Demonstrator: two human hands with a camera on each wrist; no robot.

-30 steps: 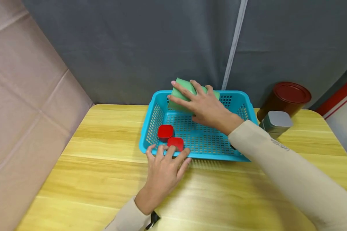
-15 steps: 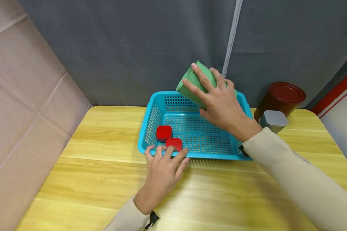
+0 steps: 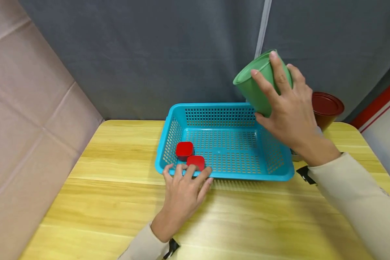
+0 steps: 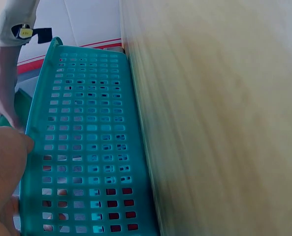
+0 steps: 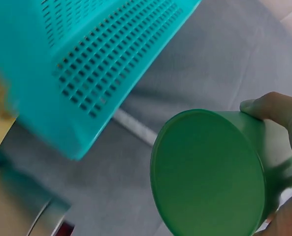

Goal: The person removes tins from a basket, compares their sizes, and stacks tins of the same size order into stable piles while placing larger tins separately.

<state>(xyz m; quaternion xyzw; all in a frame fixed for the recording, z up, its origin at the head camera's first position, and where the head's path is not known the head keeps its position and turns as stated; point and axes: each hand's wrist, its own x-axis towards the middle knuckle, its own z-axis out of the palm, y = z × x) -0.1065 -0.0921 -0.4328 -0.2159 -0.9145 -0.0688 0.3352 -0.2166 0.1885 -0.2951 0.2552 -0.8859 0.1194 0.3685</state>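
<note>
My right hand (image 3: 294, 113) holds a green canister (image 3: 258, 88), its fingers and thumb spread around the side. The canister is tilted, above the back right corner of the blue plastic basket (image 3: 219, 176). One round, flat end of the canister (image 5: 207, 172) shows in the right wrist view. My left hand (image 3: 183, 193) grips the basket's front rim near its left end, fingertips hooked over it; in the left wrist view the thumb side lies at the rim. Two red square-topped boxes (image 3: 184, 150) sit inside the basket at the front left, the nearer one partly behind my left fingers.
A brown canister with a dark red lid (image 3: 328, 104) stands right of the basket, partly behind my right hand. A small tin (image 5: 32, 206) beside it is mostly hidden in the head view. Grey cloth (image 3: 149, 65) hangs behind the wooden table (image 3: 100, 187).
My right hand has lifted the green canister up out of the basket and carried it to the right, tipping it more upright. My left hand and the basket have stayed in place.
</note>
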